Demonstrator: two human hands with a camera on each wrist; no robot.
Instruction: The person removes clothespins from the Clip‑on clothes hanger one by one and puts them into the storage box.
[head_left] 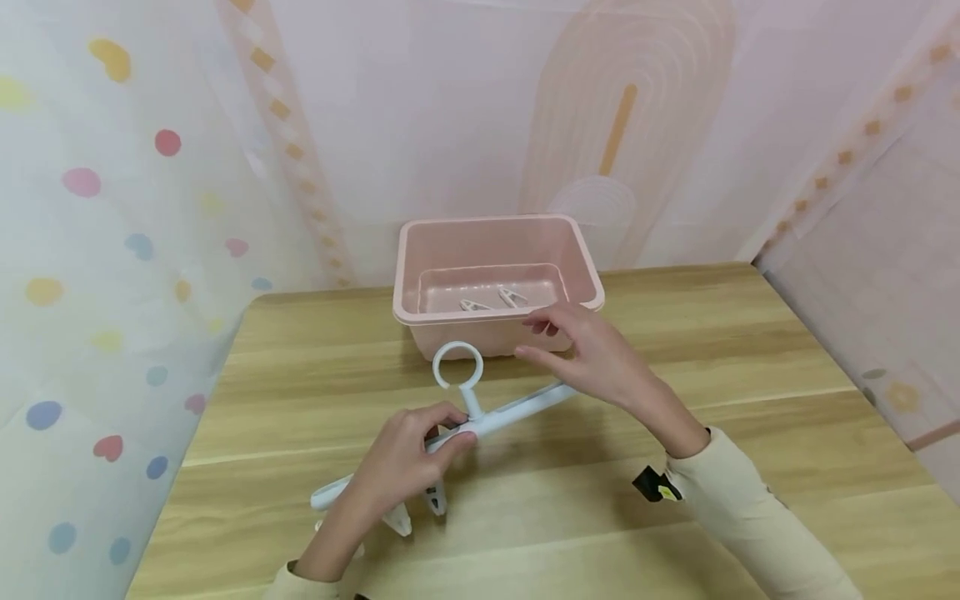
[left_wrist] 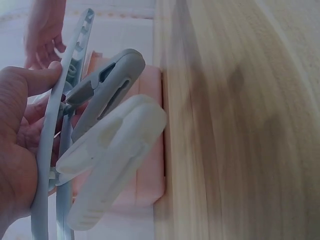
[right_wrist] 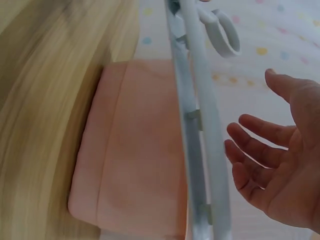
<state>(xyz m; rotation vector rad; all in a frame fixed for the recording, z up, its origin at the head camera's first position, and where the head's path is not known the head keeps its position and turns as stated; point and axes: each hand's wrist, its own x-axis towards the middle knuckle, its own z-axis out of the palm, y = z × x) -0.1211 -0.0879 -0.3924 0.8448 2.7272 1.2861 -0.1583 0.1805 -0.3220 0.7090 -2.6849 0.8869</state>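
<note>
Light-blue hanger (head_left: 525, 408) is gripped near its hook by left hand (head_left: 401, 458). Right hand (head_left: 600, 354) is held empty by the hanger's right half, thumb and fingers apart, loosely bent. Grey clip (left_wrist: 111, 87) and white clip (left_wrist: 117, 155) are hung under the left half. Two pale clips (head_left: 507, 295) are contained in pink basin (head_left: 491, 337) behind, set on wooden table (head_left: 750, 358).

Wood-grain table (head_left: 547, 492), patterned backdrop (head_left: 435, 125).
</note>
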